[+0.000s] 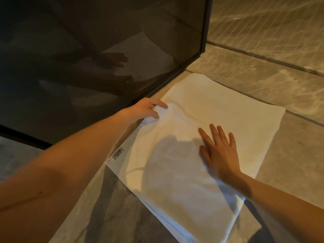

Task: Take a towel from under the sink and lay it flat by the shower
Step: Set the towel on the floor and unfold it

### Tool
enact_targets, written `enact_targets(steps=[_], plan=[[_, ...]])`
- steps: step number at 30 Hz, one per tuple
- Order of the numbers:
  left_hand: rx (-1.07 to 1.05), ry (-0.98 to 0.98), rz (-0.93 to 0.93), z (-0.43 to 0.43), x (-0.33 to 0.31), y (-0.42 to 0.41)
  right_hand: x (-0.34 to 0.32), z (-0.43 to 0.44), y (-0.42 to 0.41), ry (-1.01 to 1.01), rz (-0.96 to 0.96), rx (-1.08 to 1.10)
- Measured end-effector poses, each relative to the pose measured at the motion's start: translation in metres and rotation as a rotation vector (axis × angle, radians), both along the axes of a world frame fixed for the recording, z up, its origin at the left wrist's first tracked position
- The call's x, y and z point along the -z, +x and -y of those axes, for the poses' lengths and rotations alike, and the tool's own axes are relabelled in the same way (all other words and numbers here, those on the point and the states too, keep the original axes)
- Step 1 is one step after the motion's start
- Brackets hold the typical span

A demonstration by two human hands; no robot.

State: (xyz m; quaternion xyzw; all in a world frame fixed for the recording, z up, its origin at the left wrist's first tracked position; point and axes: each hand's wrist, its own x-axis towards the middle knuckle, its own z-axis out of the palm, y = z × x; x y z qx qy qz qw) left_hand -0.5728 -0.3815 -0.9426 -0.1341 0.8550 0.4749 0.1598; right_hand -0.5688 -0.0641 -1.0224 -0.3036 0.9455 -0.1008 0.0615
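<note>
A white towel (219,109) lies spread on the tiled floor along the dark glass shower wall (87,50). A small label (117,153) shows on its left edge. My left hand (145,109) pinches a raised fold of the towel at the edge nearest the glass. My right hand (219,151) rests flat on the middle of the towel, palm down and fingers spread. A crease runs across the towel between the two hands.
The dark metal frame (204,32) of the shower stands upright at the far corner of the towel. Beige marbled floor tiles (263,71) stretch to the right and beyond. The glass reflects my arms and the towel.
</note>
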Motion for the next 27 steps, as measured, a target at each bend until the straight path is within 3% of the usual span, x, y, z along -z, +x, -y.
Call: enact_targets(steps=[8, 15, 21, 23, 27], plan=[[0.081, -0.003, 0.099, 0.016, 0.010, 0.027, 0.002, -0.001, -0.001, -0.016, 0.001, -0.006], [0.066, 0.224, 0.113, 0.021, 0.006, 0.054, 0.004, -0.002, -0.002, -0.007, -0.016, -0.016], [0.197, 0.330, 0.137, 0.000, -0.018, 0.054, -0.006, 0.003, -0.009, 0.032, 0.066, 0.014], [0.245, 0.301, 0.128, -0.012, -0.026, 0.051, -0.022, 0.006, -0.016, -0.051, 0.171, 0.041], [0.377, 0.186, 0.098, -0.044, -0.036, 0.044, -0.070, 0.019, -0.030, -0.521, 0.362, 0.076]])
